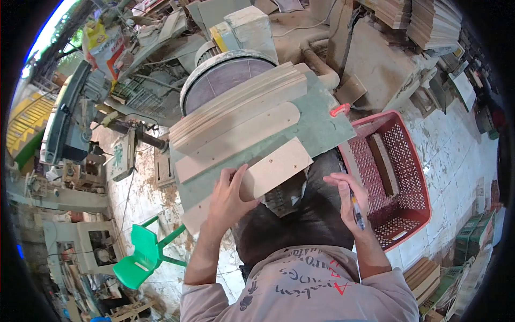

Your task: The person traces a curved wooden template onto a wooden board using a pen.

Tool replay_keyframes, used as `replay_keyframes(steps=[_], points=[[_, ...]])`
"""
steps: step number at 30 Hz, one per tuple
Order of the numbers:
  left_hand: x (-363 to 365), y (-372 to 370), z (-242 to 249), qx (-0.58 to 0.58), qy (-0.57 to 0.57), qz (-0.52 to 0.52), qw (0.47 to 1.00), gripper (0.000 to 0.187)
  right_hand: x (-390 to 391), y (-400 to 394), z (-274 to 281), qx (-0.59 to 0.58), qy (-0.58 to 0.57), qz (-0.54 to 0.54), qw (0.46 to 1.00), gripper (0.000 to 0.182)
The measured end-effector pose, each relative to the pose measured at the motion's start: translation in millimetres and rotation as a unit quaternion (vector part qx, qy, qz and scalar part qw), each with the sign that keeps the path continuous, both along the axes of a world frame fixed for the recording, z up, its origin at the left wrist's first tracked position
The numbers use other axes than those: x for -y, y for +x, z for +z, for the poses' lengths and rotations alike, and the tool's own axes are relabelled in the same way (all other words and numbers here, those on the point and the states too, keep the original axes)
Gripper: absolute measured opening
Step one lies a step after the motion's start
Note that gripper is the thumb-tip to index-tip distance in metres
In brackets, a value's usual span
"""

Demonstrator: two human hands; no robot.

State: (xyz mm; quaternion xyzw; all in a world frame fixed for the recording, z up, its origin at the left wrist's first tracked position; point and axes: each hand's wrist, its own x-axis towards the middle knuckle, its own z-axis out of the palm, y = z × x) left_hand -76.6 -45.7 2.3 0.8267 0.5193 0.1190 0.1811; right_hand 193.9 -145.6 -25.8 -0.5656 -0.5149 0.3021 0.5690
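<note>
My left hand point(228, 198) grips a pale wooden board point(281, 165) near its middle, fingers on top and thumb along the near edge. Small dark holes dot the board's face, and its right end overhangs the near edge of a green tabletop point(316, 115). A pen point(356, 206) is held in my right hand point(348, 198), above my right thigh and apart from the board. Behind the gripped board lies another board with a rounded end point(257, 127). Beyond that, a row of several similar boards point(241, 103) stands side by side.
A round disc machine point(228, 80) stands behind the tabletop. On my right, a red plastic crate point(421, 182) holds a wooden piece point(383, 163). A green plastic chair point(140, 255) is at left on the tiled floor. Red cord point(339, 110) hangs at the tabletop's right corner.
</note>
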Motion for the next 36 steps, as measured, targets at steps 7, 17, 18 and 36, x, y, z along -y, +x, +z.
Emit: replay_keyframes(steps=[7, 17, 18, 36], points=[[-15, 19, 19, 0.451, -0.062, 0.060, 0.888, 0.077, 1, -23, -4, -0.005, -0.016, 0.053, 0.998, 0.025], [-63, 31, 26, 0.708, -0.027, 0.192, 0.679, 0.036, 10, -36, -29, -0.288, -0.074, 0.132, 0.946, 0.041], [-66, 33, 24, 0.725, -0.024, 0.191, 0.662, 0.037, 11, -34, -27, -0.285, -0.076, 0.120, 0.948, 0.041], [-54, 109, 17, 0.421, -0.220, -0.146, 0.868, 0.047, 51, 81, -14, -0.503, 0.025, -0.174, 0.846, 0.046]])
